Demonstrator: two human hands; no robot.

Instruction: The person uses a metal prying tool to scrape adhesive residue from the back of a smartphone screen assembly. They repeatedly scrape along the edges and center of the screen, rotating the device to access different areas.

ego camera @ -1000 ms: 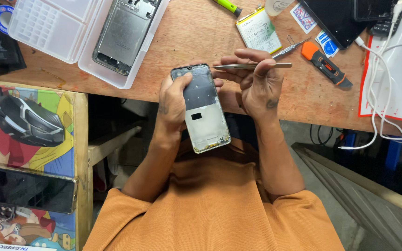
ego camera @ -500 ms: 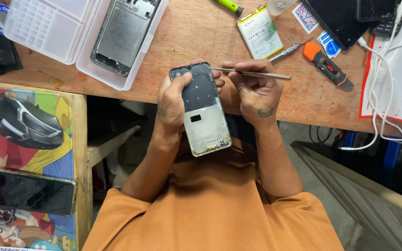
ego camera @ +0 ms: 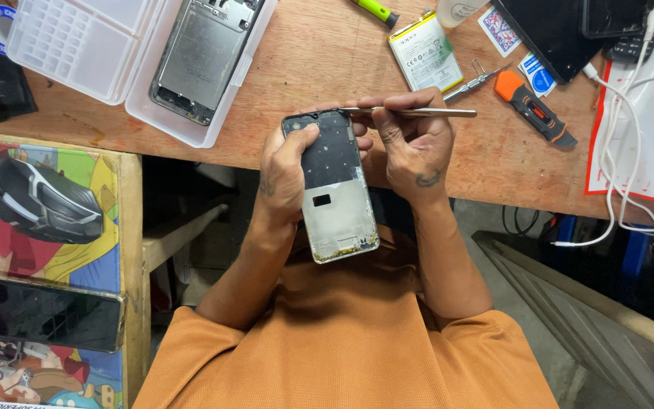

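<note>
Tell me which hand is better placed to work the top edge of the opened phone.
Probably right: the right hand holds the metal tweezers with their tip at the phone frame's top edge, while the left hand grips the frame.

On the wooden worktop (ego camera: 319,60) lay a clear plastic tray (ego camera: 77,45) holding a phone frame (ego camera: 202,57). A white battery (ego camera: 424,53) and an orange utility knife (ego camera: 533,106) lay near white cables (ego camera: 630,151).

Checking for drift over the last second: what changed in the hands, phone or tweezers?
The right hand swung the tweezers tip from the phone's side to the opened phone's top edge, and lowered slightly. The left hand still grips the phone; the desk items are unmoved.
</note>
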